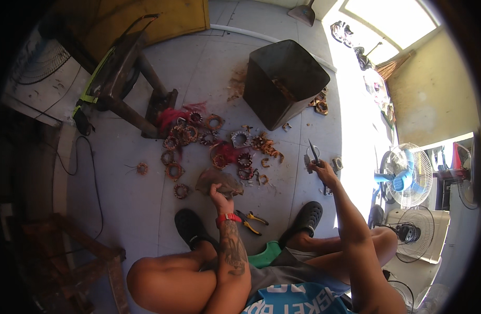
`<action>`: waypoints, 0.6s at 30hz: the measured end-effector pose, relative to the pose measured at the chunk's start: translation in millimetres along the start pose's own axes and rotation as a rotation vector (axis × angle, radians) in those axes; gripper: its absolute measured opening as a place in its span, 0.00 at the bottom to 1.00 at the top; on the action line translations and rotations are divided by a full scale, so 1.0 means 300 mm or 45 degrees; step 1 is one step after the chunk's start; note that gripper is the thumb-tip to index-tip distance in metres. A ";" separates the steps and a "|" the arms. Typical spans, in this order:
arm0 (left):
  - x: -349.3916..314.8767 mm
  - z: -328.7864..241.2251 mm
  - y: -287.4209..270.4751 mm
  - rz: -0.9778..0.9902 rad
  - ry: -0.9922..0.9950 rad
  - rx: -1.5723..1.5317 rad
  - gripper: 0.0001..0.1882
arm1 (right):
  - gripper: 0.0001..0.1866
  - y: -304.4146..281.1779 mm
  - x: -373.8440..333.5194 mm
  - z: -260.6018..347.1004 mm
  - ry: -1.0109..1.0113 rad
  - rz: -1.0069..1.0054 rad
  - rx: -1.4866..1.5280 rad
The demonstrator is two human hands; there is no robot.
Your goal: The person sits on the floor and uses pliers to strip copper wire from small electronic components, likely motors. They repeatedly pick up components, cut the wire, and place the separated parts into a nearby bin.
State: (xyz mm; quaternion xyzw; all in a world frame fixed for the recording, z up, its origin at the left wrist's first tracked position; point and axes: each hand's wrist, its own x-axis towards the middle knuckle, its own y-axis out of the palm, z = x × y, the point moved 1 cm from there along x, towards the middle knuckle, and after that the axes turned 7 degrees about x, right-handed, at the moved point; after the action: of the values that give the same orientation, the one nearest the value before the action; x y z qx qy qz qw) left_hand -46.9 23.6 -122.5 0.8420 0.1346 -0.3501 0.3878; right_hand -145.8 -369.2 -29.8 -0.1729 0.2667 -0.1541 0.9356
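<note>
My left hand [218,198], red band at its wrist, is closed on a brown, worn, rounded piece [215,179], whose kind I cannot make out. To the right, my right hand [325,171] grips a dark pointed tool [313,150], its tip facing away from me. A thin pale ring and a small grey piece [307,164] show beside its fingers. Beyond my left hand, several motor stator cores [174,170] with copper windings lie scattered on the floor among red fibres [172,116] and loose copper coils [267,145]. Pliers with yellow and black handles [252,222] lie between my feet.
A dark open bin [282,107] stands beyond the scattered cores, with more cores by its right side. At the far left is a heavy metal stand [128,78]. A blue fan [402,179] is at the right, and a rusty frame [78,256] at the lower left.
</note>
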 end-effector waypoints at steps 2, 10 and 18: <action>-0.004 0.000 0.011 -0.063 -0.031 -0.010 0.07 | 0.21 -0.135 -0.006 -0.090 0.287 -0.128 -0.278; -0.024 -0.029 0.039 0.085 -0.012 0.014 0.06 | 0.31 -0.066 0.103 0.023 0.072 -0.079 -0.724; -0.053 -0.081 0.061 -0.040 -0.009 0.032 0.07 | 0.17 0.543 0.328 0.594 -0.439 0.283 -1.073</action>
State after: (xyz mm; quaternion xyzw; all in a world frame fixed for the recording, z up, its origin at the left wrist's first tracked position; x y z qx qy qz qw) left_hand -37.4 30.4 -90.2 0.8433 0.1418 -0.3608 0.3722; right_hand 64.3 -218.2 2.4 -0.5313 0.1637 0.0998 0.8252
